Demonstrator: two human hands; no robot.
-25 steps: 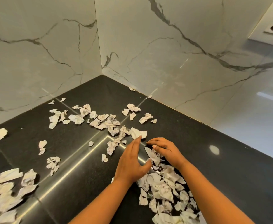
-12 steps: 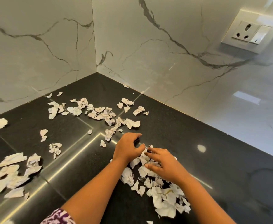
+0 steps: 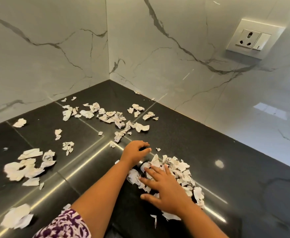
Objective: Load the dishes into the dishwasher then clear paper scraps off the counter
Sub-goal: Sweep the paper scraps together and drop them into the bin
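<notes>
Head view: looking down at a black bench (image 3: 244,182) corner
Left hand (image 3: 135,152): resting on the bench, fingers curled; unclear whether gripping anything
Right hand (image 3: 166,188): lying flat, fingers spread, pressing on the paper scraps (image 3: 183,169) pile
Other scraps (image 3: 112,117): lying scattered toward the corner and left

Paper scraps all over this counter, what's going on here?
A person is gathering torn paper on a black counter. The right hand lies flat, fingers spread, on a pile of scraps. The left hand, fingers curled, sits on the counter just behind that pile; whether it holds anything is unclear. Many loose scraps lie scattered toward the corner and along the left side. No dishes are in view.
</notes>
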